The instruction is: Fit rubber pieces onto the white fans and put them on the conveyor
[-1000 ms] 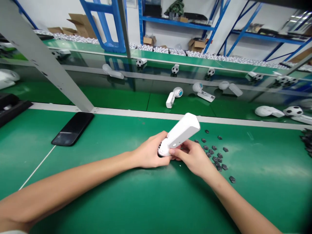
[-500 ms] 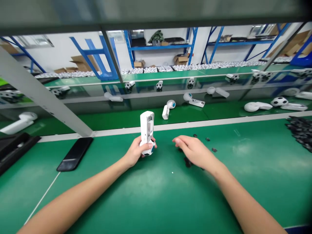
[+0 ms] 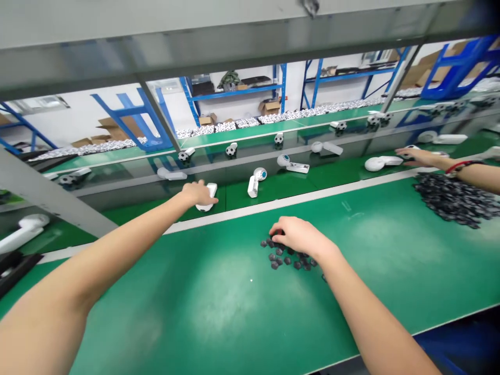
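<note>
My left hand [image 3: 198,194] is over the green belt behind the table's pale edge, fingers apart, touching a white device [image 3: 211,191] that lies there and is partly hidden by the hand. My right hand [image 3: 299,237] is low over the green table, fingers curled and fingertips close together at a scatter of small black pieces [image 3: 279,251]. Something dark and reddish shows at those fingertips, too small to name. More white devices lie on the belt, one [image 3: 253,186] with a blue-centred round head just right of my left hand.
Another person's hand [image 3: 420,156] with a red bracelet reaches in from the right, near a white device [image 3: 380,163]. Below it lies a large heap of black pieces [image 3: 457,198]. A slanted metal post [image 3: 58,195] and a black tray [image 3: 15,273] stand at left.
My left hand has moved forward from the table to the belt with the white device, which now lies there. The view has shifted right; another person's hand and more black pieces have appeared.
</note>
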Tool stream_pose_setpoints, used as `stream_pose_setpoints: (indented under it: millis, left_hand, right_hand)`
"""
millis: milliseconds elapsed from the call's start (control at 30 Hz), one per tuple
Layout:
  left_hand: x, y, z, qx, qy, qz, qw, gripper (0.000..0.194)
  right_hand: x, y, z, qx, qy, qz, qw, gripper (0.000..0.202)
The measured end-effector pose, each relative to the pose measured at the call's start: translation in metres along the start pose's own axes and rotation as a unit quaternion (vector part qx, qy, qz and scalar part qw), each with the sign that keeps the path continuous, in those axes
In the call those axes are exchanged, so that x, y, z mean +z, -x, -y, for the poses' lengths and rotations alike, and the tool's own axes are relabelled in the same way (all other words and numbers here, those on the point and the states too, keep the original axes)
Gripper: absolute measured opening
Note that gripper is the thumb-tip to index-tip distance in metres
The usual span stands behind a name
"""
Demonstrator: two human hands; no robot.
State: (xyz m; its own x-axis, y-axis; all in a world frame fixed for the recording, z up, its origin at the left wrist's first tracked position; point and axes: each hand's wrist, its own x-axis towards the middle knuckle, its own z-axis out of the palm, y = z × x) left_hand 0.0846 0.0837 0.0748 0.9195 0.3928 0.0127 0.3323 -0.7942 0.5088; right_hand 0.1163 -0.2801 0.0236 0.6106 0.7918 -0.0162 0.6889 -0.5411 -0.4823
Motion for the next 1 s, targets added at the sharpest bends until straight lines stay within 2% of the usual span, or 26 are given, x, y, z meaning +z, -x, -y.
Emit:
stream_pose_setpoints:
  millis: [67,167,267,367,467,533,600,667,733,767,833,900,967,1000]
  left_hand:
    - [0.02,-0.022,-0.03,-0.001,-0.028,0.002,1.0,0.051]
    - [0.061,-0.052,-0.079,-0.012,-0.033,0.016,0.999,0.048]
    - [0.097,-0.07,-0.119,-0.023,-0.003,0.051,0.998,0.04]
    - [0.116,-0.072,-0.143,-0.003,0.046,0.056,0.997,0.039]
    - [0.12,-0.055,-0.157,0.062,0.106,0.04,0.992,0.039]
    - [0.119,-0.031,-0.16,0.123,0.144,0.039,0.981,0.041]
    - [0.116,0.004,-0.158,0.18,0.169,0.05,0.968,0.048]
    - [0.11,0.045,-0.149,0.224,0.174,0.067,0.957,0.056]
    - [0.102,0.086,-0.137,0.304,0.145,0.098,0.937,0.043]
    - [0.097,0.103,-0.131,0.34,0.119,0.112,0.926,0.036]
    - [0.086,0.13,-0.117,0.383,0.071,0.134,0.911,0.037]
    - [0.077,0.146,-0.104,0.37,0.073,0.143,0.915,0.041]
    - [0.071,0.155,-0.089,0.305,0.147,0.147,0.929,0.039]
    - [0.071,0.159,-0.081,0.261,0.206,0.147,0.932,0.039]
  right_hand:
    - [0.005,-0.002,0.005,0.014,0.009,-0.015,1.0,0.011]
    - [0.013,-0.005,0.012,0.035,0.023,-0.045,0.998,0.01]
    - [0.017,-0.008,0.013,0.03,0.024,-0.072,0.997,0.015]
    - [0.012,-0.012,0.007,0.028,0.005,-0.12,0.992,0.027]
    - [0.001,-0.018,-0.007,0.054,-0.017,-0.206,0.977,0.038]
    - [-0.009,-0.019,-0.016,0.074,-0.069,-0.295,0.95,0.053]
    - [-0.016,-0.017,-0.02,0.06,-0.156,-0.384,0.908,0.07]
    - [-0.021,-0.013,-0.016,0.013,-0.244,-0.432,0.868,0.068]
    - [-0.022,-0.008,-0.005,-0.026,-0.31,-0.414,0.855,0.052]
    - [-0.021,-0.006,0.003,-0.037,-0.346,-0.38,0.857,0.05]
    - [-0.018,-0.004,0.017,-0.044,-0.411,-0.285,0.865,0.053]
    - [-0.013,-0.003,0.029,-0.04,-0.441,-0.215,0.871,0.058]
    - [-0.008,-0.003,0.034,-0.027,-0.412,-0.203,0.888,0.061]
    - [-0.007,-0.003,0.033,-0.021,-0.371,-0.2,0.906,0.06]
